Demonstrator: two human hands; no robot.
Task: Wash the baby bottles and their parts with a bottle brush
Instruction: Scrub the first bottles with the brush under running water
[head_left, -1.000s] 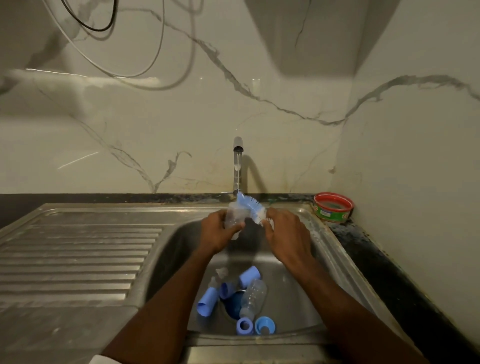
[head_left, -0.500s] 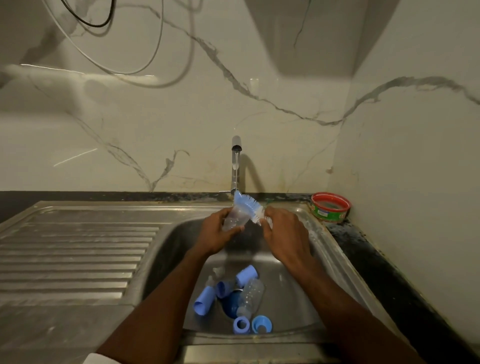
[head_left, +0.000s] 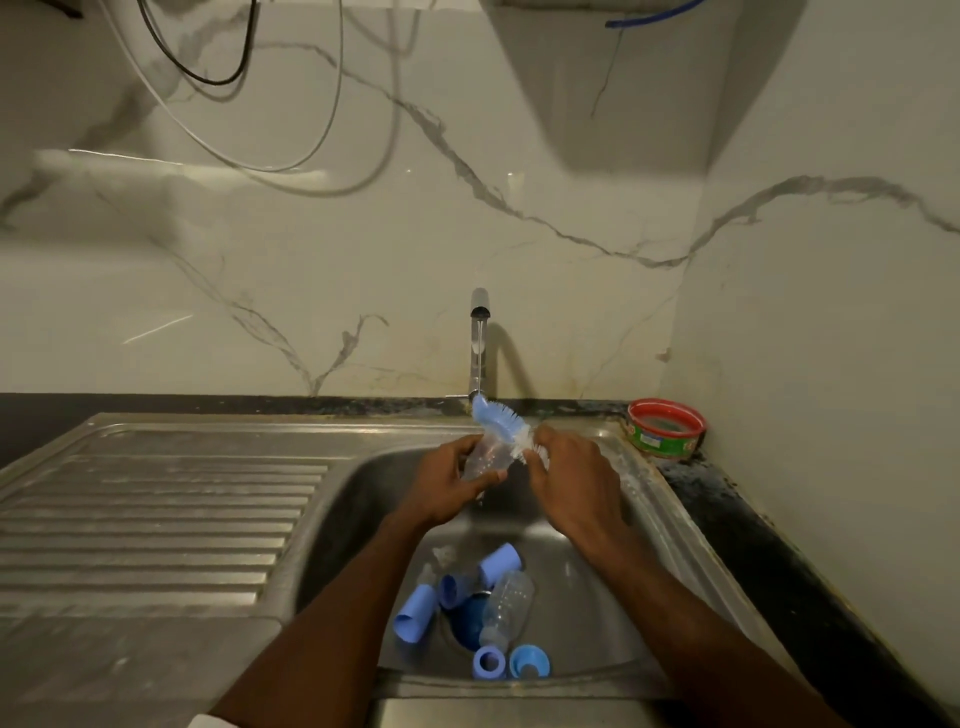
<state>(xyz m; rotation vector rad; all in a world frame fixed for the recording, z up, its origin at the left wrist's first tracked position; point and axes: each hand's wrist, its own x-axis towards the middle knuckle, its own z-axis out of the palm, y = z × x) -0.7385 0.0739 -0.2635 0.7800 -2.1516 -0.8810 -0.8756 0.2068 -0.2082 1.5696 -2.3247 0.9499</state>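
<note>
Bottle (head_left: 485, 457) sits gripped in your left hand (head_left: 447, 486) over the sink (head_left: 660, 525), under the tap (head_left: 479, 343). Your right hand (head_left: 574, 480), just beside it, pinches the brush (head_left: 503, 422), whose long axis slants up-left across the bottle's top.

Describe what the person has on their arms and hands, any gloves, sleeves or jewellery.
Both hands are bare: no gloves on the left hand or the right hand, and no rings, watch or bracelet show. The forearms are uncovered too. Only a bit of white fabric shows at the bottom edge by the left arm.
</note>
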